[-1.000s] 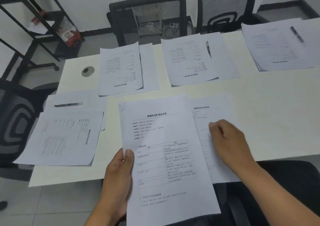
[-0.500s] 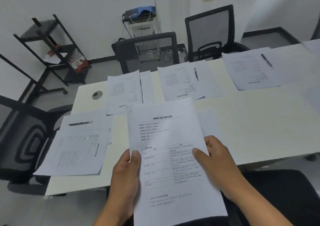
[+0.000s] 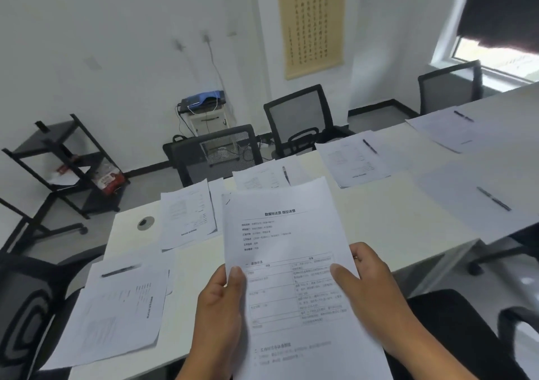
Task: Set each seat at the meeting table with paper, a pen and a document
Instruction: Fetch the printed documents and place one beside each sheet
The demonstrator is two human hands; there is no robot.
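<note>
A stack of printed documents [image 3: 287, 234] is held up in front of me above the white meeting table [image 3: 388, 228]. My left hand [image 3: 221, 306] grips its left edge with the thumb on top. My right hand [image 3: 370, 286] grips the right edge the same way. Paper sets lie at several seats. The near-left set [image 3: 116, 315] has a pen [image 3: 119, 271]. The far-left set [image 3: 186, 219] shows no pen. The far-middle set [image 3: 259, 178] has a pen [image 3: 285, 174]. Another set [image 3: 353, 158] carries a pen [image 3: 369, 146]. At the right a pen [image 3: 494, 199] lies on a sheet [image 3: 466, 204].
Black mesh chairs [image 3: 300, 120] stand along the far side and one [image 3: 23, 306] at the left end. A black chair seat [image 3: 449, 321] is under my right arm. A black shelf rack [image 3: 64, 164] stands at the left wall. A cable grommet [image 3: 145, 222] sits in the tabletop.
My right hand left the sheet on the table and took hold of the stack's right edge. The stack rose, and my view lifted toward the far seats.
</note>
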